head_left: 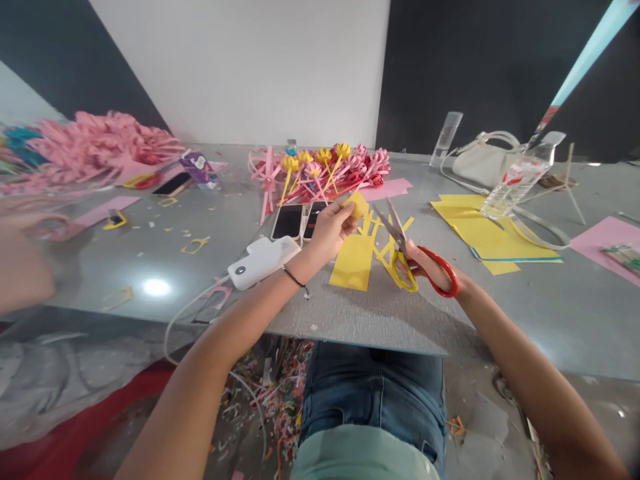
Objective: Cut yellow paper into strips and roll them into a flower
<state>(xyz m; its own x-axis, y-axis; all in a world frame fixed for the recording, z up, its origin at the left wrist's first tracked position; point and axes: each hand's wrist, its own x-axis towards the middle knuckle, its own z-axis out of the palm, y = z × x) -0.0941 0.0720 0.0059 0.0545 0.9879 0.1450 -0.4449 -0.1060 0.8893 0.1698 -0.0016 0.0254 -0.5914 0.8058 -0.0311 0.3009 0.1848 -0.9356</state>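
Left of your left grip, a white device [263,263] trailed a cord [171,323] over the edge of the counter [345,317] and beneath your forearm; a swinging elbow could have snagged it and dragged the device off. Your left grip [330,228] pinched a small yellow piece [357,203] of paper. Below it lay a yellow sheet [351,265]; just right were yellow strips [383,255], which dipping blades might have caught. Your right grip [423,260] held scissors [401,243], blades parted near your left fingertips, so a hasty snip could have nicked them. Farther right, a clear bottle [520,179] risked toppling if your arm swept wide.
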